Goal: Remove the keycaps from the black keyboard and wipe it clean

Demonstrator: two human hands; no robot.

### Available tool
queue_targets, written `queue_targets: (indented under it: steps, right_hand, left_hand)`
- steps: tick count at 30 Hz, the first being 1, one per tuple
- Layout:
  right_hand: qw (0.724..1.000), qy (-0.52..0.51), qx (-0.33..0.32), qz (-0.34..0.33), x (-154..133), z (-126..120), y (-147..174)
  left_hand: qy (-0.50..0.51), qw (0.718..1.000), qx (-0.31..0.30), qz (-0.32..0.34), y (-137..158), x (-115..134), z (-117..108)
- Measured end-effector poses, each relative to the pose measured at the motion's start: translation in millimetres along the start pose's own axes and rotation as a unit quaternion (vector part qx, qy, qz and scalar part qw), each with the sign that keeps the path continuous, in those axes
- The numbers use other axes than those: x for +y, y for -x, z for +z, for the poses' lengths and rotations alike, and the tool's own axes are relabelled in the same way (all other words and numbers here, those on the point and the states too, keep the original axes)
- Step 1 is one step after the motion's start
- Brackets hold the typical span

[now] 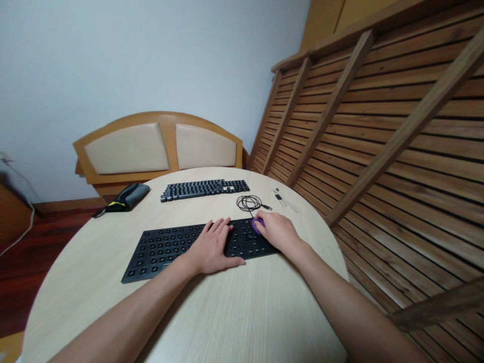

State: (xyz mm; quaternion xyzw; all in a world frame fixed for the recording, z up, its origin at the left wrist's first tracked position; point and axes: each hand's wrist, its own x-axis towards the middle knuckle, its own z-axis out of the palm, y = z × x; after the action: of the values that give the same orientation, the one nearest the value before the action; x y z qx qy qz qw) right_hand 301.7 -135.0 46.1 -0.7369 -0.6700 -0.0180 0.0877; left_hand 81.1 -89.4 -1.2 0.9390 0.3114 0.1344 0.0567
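Observation:
A black keyboard base (151,248) with its keycaps off lies slantwise on the table, its bare switches showing in rows. My left hand (212,247) rests flat across the middle of it, fingers stretched over the top edge and thumb out along the near edge. On the right end of the base, my right hand (278,228) is closed around a small purple lump (258,225), pressing it against the switches. Most of the lump is hidden by the fingers. The keyboard's black cable (249,202) is coiled just behind it.
Removed keycaps (204,188) stand in keyboard order at the back of the round table (242,312). A dark pouch (128,197) with a yellow strip lies back left. Small tools (282,199) lie right of the cable. A slatted wooden frame (370,126) leans close on the right.

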Motion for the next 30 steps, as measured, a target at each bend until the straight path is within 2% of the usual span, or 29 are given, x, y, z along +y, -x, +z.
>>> queue_targets:
  steps: [5,10,17,21,23,26,30]
  right_hand:
    - [1.000,0.007,-0.020,-0.015,2,-5,6]
    - [0.999,0.024,-0.028,-0.003,-2,-5,16]
    - [0.998,0.036,-0.060,-0.003,-5,-4,49]
    - [0.997,0.018,-0.078,-0.010,1,-12,63]
    - [0.998,-0.001,-0.060,-0.013,5,-18,63]
    - [0.999,-0.041,0.001,-0.018,8,-25,55]
    - [0.993,-0.094,0.037,-0.065,4,-30,36]
  left_hand:
    - [0.001,1.000,-0.013,-0.008,-1,1,-2]
    - [0.003,1.000,-0.014,-0.009,0,2,-4]
    - [0.009,1.000,0.000,-0.003,0,-1,0]
    - [0.003,1.000,-0.003,-0.003,-1,1,-2]
    - [-0.002,1.000,-0.007,-0.004,-1,2,-3]
    - [-0.004,1.000,-0.012,-0.006,-1,2,-3]
    - [-0.002,1.000,-0.006,0.000,0,0,0]
